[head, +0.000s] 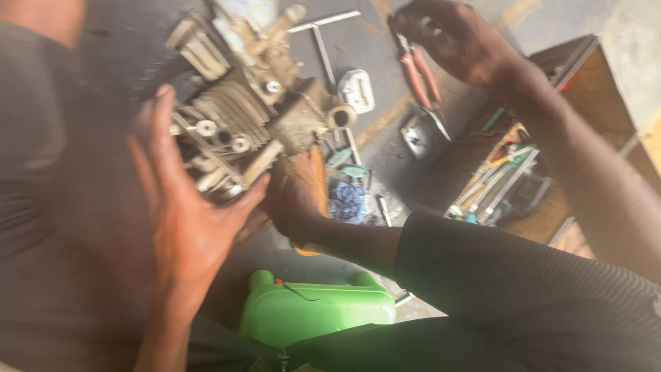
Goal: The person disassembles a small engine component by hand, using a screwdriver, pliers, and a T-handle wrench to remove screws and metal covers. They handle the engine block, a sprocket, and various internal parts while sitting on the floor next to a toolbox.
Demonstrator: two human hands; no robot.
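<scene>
A dirty finned engine cylinder (241,117) with bolts and a round port is raised in front of me. My left hand (182,213) cups it from below and the side, the palm against the fins and the thumb hooked under its lower edge. Up at the right, my right hand (458,41) grips a pair of red-handled pliers (421,77), whose jaws point down toward the floor. The picture is blurred by motion. My foot (296,200) in an orange sandal rests on the ground just under the cylinder.
A green plastic container (317,313) stands between my legs. A wooden toolbox (585,83) with several tools lies open at the right. On the grey floor lie a white part (358,89), a metal piece (416,134), thin rods (322,48) and a blue cloth (348,201).
</scene>
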